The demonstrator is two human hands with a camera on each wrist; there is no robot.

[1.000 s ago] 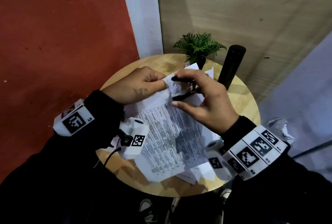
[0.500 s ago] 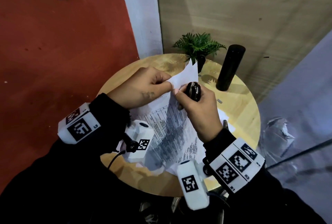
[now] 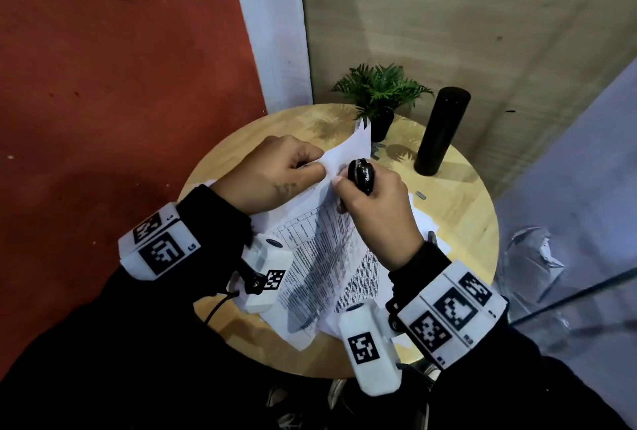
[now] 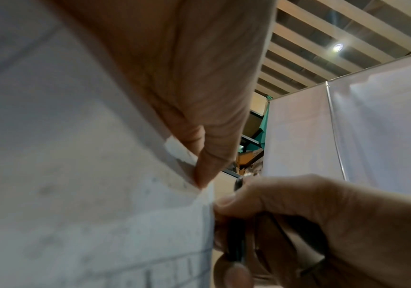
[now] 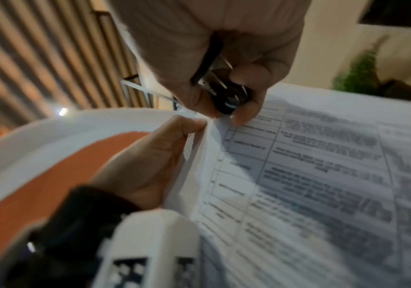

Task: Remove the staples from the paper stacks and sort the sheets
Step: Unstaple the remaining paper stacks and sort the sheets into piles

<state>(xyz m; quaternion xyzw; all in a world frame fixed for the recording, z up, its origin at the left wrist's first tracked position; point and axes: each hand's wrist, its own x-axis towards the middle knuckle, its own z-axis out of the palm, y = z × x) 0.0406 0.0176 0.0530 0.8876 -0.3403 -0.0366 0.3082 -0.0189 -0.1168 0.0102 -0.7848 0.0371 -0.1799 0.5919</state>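
The right hand was curled round a black staple remover, thumb and forefinger also nipping the top corner of the printed paper stack, while the left hand pinched the same corner from just to the left. The stack's long axis ran from that raised far corner down toward the near edge of the round wooden table. Beyond stood a small potted plant and a black cylinder, against red and wood-grain walls.
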